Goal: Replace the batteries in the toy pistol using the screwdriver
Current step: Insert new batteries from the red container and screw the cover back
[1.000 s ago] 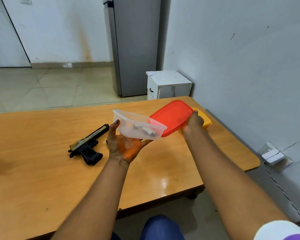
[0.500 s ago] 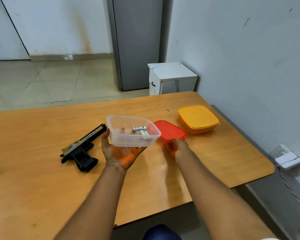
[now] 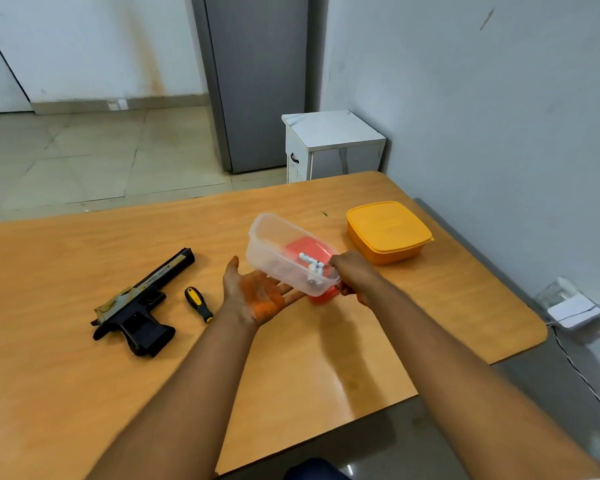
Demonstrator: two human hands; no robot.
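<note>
1. Fingers of the left hand (image 3: 260,296) lie spread and flat, palm up, under the near end of a clear plastic container (image 3: 290,254); they cradle it rather than grip it.
2. Fingers of the right hand (image 3: 352,275) are curled around the container's right-hand corner, thumb at the rim. How firmly they press I cannot tell, since the knuckles hide the fingertips.
3. Tipped toward the right hand, the container has its batteries (image 3: 313,266) gathered in the low corner. They look like small white cells, three perhaps, though the count is unclear.
4. Seen through and below the container is its red lid (image 3: 321,299), lying on the wooden table (image 3: 326,375). A closed yellow container (image 3: 388,230) stands just beyond, apart from the hands.
5. Left of the hands, the toy pistol (image 3: 142,299) lies on its side on the table, muzzle pointing away, with the screwdriver (image 3: 198,304) just beside its grip. Neither is touched.
6. Judged step: fetching the fresh cells, an early part of the job; the pistol's battery cover appears not yet opened.
7. Next move, as I judge it: pick or tip the cells out without letting them roll off, set the container down, then take the screwdriver to the pistol's cover screw.
</note>
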